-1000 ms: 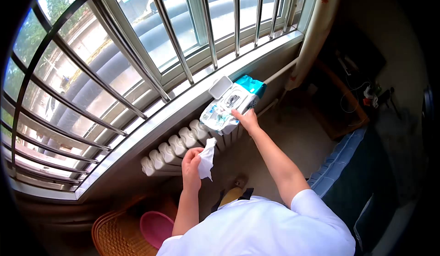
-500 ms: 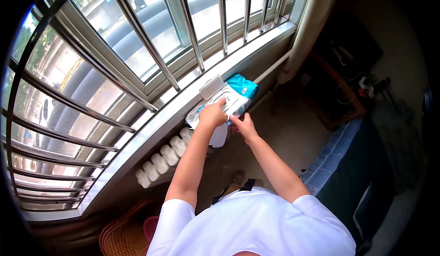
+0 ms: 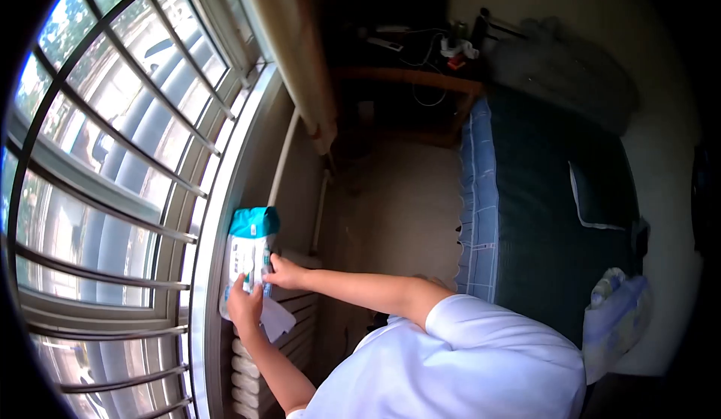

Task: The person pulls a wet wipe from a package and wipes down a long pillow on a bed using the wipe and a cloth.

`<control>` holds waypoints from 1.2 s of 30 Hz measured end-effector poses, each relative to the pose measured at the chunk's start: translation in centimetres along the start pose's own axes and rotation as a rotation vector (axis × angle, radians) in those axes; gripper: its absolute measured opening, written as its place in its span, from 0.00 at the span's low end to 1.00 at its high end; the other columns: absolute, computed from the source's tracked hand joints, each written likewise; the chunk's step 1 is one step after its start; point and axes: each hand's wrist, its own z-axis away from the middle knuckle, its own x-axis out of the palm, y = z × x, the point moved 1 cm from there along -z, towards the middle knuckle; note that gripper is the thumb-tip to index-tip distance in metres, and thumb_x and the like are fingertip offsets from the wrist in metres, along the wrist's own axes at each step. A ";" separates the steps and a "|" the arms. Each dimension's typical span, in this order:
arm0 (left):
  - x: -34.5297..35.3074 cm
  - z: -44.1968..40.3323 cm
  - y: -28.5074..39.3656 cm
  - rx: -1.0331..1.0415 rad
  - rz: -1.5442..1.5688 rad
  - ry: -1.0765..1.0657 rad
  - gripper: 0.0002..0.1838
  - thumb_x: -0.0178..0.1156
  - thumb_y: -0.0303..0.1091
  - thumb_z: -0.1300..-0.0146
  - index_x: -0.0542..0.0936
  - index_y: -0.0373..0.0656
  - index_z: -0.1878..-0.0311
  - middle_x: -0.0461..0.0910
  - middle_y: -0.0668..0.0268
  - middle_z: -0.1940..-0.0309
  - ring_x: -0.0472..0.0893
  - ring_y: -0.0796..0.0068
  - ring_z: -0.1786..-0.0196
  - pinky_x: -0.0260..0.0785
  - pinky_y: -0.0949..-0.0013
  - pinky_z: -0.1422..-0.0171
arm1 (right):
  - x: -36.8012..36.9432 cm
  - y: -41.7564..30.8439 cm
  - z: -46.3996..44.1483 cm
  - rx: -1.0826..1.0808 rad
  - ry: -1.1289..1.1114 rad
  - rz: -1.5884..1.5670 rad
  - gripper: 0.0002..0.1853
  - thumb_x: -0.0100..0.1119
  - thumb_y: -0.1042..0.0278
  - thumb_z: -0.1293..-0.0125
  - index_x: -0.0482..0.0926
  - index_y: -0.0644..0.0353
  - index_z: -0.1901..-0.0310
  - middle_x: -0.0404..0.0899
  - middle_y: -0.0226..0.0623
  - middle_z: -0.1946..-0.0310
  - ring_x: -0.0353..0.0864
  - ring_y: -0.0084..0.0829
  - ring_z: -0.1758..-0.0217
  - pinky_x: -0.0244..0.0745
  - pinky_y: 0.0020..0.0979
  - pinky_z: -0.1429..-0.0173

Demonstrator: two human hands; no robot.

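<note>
A pack of wet wipes (image 3: 250, 250), white with a teal end, lies along the inner edge of the windowsill. My left hand (image 3: 245, 305) is at the pack's near end, its fingers bent against the top face. From the right, my right hand (image 3: 287, 272) grips the pack's side edge with thumb and fingers. A white sheet (image 3: 278, 320), perhaps a wipe, hangs just below and right of my left hand; what holds it is hidden.
Metal bars (image 3: 143, 269) line the window above the sill (image 3: 214, 269). A white radiator (image 3: 246, 378) stands below it. A bed with a dark green cover (image 3: 556, 194) is at right. A wooden desk (image 3: 405, 79) with cables stands at the back, near a curtain (image 3: 293, 58).
The view has turned right, so the pack and both hands appear lower left. The pack's raised lid no longer shows standing open. Both hands stay on the pack.
</note>
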 end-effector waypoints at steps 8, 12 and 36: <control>-3.8 3.4 9.7 0.021 0.258 0.389 0.16 0.62 0.36 0.40 0.79 0.35 0.52 0.75 0.66 0.77 0.71 0.76 0.75 0.63 0.72 0.71 | -18.3 -5.0 4.8 0.117 -0.396 -0.133 0.27 0.58 0.62 0.38 0.67 0.67 0.40 0.75 0.41 0.51 0.75 0.29 0.47 0.72 0.28 0.46; 2.1 1.9 25.6 0.284 0.884 0.080 0.10 0.62 0.26 0.39 0.79 0.35 0.55 0.74 0.73 0.74 0.67 0.90 0.74 0.57 0.84 0.71 | -31.7 -3.0 8.8 -0.044 -0.281 -0.577 0.24 0.53 0.56 0.30 0.67 0.60 0.38 0.74 0.31 0.47 0.72 0.22 0.44 0.68 0.27 0.39; 32.0 -10.0 85.0 0.611 0.931 -1.427 0.08 0.52 0.33 0.30 0.77 0.39 0.61 0.73 0.75 0.72 0.67 0.89 0.70 0.62 0.81 0.65 | -83.2 2.8 18.9 -0.078 1.071 -0.879 0.19 0.66 0.71 0.43 0.73 0.63 0.51 0.77 0.33 0.60 0.77 0.25 0.57 0.72 0.27 0.50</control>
